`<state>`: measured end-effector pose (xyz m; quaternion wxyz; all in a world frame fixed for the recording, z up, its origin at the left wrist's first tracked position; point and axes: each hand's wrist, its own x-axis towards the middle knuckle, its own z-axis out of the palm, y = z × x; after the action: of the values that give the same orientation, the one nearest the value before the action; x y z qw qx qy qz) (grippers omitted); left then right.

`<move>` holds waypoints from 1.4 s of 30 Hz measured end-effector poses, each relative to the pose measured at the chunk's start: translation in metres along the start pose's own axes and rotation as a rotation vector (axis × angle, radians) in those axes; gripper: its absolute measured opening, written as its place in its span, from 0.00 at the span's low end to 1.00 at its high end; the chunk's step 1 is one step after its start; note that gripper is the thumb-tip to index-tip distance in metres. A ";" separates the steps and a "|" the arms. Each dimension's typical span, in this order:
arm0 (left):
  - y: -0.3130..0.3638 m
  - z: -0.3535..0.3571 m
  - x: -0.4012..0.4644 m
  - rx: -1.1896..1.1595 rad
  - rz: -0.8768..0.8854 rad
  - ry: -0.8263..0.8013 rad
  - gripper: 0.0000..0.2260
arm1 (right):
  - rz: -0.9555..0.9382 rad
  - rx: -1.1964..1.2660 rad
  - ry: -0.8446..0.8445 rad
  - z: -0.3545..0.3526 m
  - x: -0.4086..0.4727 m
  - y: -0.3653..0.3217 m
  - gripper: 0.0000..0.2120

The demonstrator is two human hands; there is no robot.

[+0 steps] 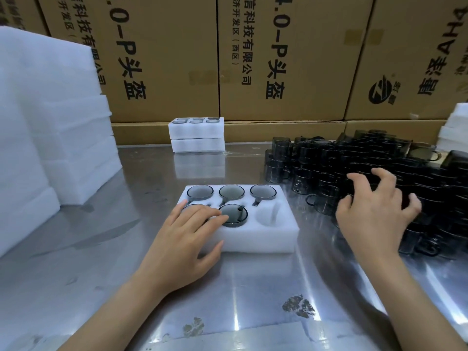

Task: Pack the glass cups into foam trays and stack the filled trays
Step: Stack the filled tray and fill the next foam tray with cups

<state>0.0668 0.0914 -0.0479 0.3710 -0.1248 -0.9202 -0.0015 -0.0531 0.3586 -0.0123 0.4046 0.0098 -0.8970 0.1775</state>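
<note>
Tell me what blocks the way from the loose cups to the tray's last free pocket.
Nothing visible does. The empty pocket sits at the tray's near right corner, open above, with bare table between it and the cup pile. The left hand rests on the tray's other end.

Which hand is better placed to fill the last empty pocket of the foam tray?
Probably the right hand: it hovers over the pile of dark glass cups, beside the empty pocket. The left hand rests on the foam tray, steadying it.
</note>
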 end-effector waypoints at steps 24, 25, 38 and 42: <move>0.004 -0.013 0.056 -0.776 -0.438 -0.182 0.31 | -0.862 0.799 -0.049 0.000 -0.036 -0.075 0.15; 0.003 -0.015 0.063 -0.854 -0.452 -0.282 0.31 | -0.889 0.814 0.019 0.003 -0.035 -0.075 0.16; 0.021 0.000 0.079 -1.026 -0.445 -0.335 0.21 | -0.612 0.870 -0.081 0.011 0.004 -0.044 0.09; 0.035 0.010 0.079 -0.850 -0.495 -0.154 0.21 | -0.658 0.851 -0.163 0.012 -0.007 -0.052 0.10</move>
<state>0.0135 0.1447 -0.0046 0.2067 -0.0425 -0.8649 -0.4554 -0.0484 0.3051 -0.0088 0.3281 0.4666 -0.7241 0.3877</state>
